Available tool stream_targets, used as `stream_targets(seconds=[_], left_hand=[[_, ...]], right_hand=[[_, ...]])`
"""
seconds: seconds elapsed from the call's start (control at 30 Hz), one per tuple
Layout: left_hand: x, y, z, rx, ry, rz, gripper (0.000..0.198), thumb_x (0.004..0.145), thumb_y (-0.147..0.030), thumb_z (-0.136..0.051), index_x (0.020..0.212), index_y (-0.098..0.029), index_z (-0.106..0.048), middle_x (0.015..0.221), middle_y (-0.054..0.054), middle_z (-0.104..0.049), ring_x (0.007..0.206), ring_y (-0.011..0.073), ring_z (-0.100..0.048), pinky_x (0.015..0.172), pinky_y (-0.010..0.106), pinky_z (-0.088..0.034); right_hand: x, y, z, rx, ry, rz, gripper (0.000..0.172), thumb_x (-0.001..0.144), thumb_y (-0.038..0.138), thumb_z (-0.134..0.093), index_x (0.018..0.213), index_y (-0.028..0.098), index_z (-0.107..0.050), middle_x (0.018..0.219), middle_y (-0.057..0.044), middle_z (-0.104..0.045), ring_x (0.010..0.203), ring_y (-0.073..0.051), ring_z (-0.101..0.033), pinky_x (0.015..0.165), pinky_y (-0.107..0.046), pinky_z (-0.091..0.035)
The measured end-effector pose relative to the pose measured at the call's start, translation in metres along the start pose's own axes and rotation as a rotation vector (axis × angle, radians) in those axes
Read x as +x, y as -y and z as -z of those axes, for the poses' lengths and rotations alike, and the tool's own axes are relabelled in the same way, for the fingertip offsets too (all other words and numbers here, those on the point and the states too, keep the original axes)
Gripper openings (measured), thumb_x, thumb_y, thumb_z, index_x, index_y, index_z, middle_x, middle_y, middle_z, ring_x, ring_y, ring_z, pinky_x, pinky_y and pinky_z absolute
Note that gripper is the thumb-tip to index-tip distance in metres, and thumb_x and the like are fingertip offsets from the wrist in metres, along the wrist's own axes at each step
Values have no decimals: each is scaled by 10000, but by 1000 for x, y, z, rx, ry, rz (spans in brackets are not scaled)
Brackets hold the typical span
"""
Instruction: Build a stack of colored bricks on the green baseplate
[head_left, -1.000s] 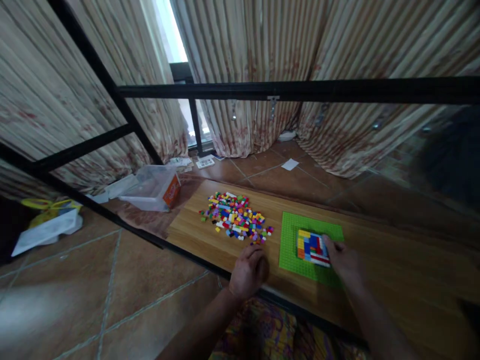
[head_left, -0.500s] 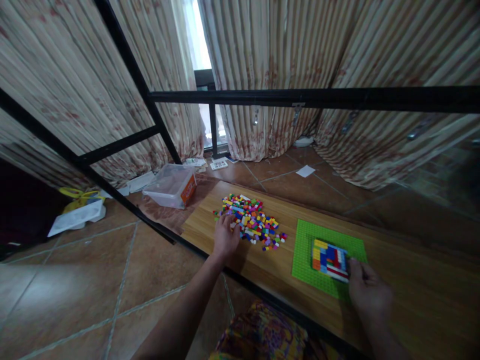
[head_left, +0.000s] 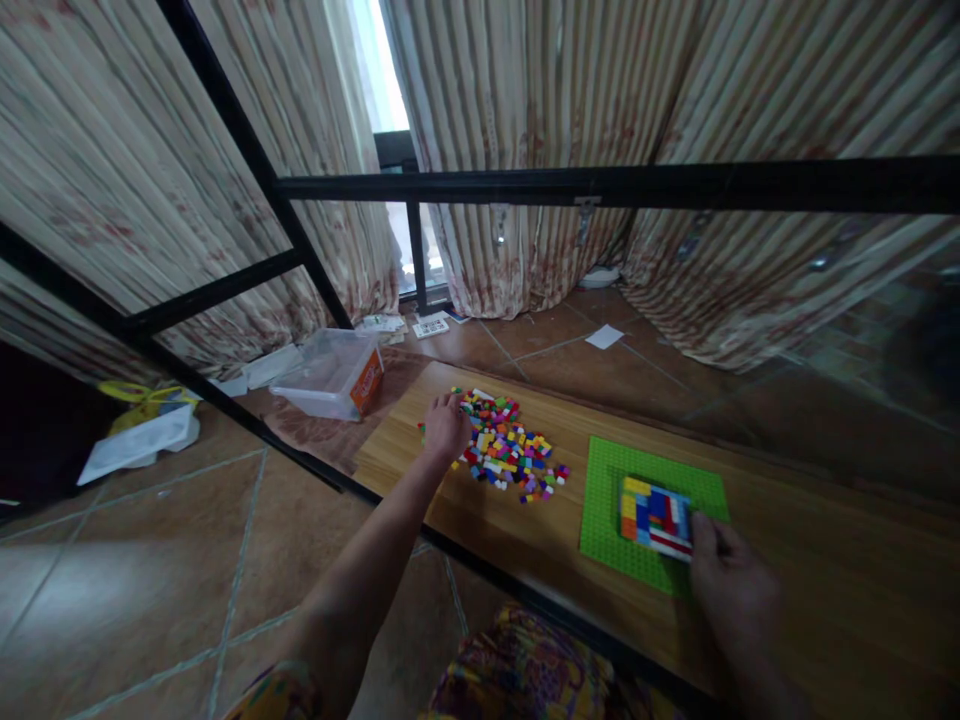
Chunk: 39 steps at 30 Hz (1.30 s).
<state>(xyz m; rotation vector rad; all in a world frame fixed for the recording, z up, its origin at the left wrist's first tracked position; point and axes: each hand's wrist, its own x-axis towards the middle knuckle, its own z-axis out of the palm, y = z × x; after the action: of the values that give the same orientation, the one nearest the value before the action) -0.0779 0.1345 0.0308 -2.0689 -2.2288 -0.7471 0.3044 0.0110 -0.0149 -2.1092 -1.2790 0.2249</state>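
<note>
My left hand is at the left side of a pile of small coloured toy building bricks, with its fingers curled down at the far edge. Whatever those fingertips hold is hidden from me. At the right, my right hand pinches the near right edge of a flat brick panel. Yellow, orange, blue, red and white bricks make up this panel. It is over the green baseplate, with a dark shadow along its left side.
The wooden tabletop carries the pile and baseplate. Beyond its left end is a clear plastic box with an orange label. A black metal frame crosses in front of striped curtains. Papers and a white tray lie on the tiled floor.
My left hand has moved farther away over the pile, towards its far left edge. My right hand still grips the brick panel over the baseplate. The whole view has shifted slightly.
</note>
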Motion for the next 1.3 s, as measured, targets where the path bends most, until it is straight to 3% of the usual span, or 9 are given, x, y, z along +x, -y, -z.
stream_targets(seconds=[0.23, 0.43, 0.57, 0.8, 1.07, 1.3], left_hand=[[-17, -7, -5, 27, 74, -113, 368, 823, -174, -460, 1158, -157, -611, 1145, 107, -660, 1101, 258, -564, 994, 399, -423], [-22, -9, -7, -50, 77, -259, 378, 818, -210, -422, 1132, -155, -626, 1086, 116, -674, 1060, 275, -594, 996, 440, -423], [-27, -10, -11, -80, 74, -327, 346, 834, -229, -404, 1081, -165, -638, 1062, 115, -691, 1025, 283, -613, 975, 460, -432], [-36, -16, -4, -111, 139, -327, 344, 815, -235, -465, 1116, -204, -630, 1113, 100, -681, 1059, 282, -604, 970, 469, -441], [-51, -30, 6, -282, 256, -379, 511, 722, -129, -564, 1228, -199, -573, 1296, 97, -589, 1189, 241, -550, 1053, 417, -424], [-50, -10, 8, -362, 197, -371, 522, 714, -57, -481, 1216, -179, -561, 1289, 113, -561, 1212, 221, -532, 1050, 406, -444]], right_hand=[[-3, 9, 1, 12, -71, 69, 538, 868, 598, -398, 834, 153, -699, 657, -90, -660, 582, -210, -583, 552, -284, -371], [-3, 19, 1, 303, -83, 26, 576, 900, 615, -325, 804, 162, -667, 703, -82, -676, 670, -201, -616, 624, -279, -430], [-2, 17, 0, 355, -103, -7, 567, 908, 611, -318, 798, 164, -649, 645, -48, -631, 609, -177, -573, 607, -275, -423], [-3, 17, 0, 370, -84, -1, 567, 899, 625, -331, 801, 165, -649, 661, -49, -630, 629, -181, -582, 633, -282, -431], [-2, 12, 1, 298, -79, -8, 632, 883, 673, -326, 818, 148, -672, 681, -76, -653, 640, -195, -594, 627, -287, -434], [-3, 10, 2, 259, -76, 19, 652, 878, 695, -316, 801, 154, -672, 709, -95, -677, 668, -209, -620, 643, -294, -449]])
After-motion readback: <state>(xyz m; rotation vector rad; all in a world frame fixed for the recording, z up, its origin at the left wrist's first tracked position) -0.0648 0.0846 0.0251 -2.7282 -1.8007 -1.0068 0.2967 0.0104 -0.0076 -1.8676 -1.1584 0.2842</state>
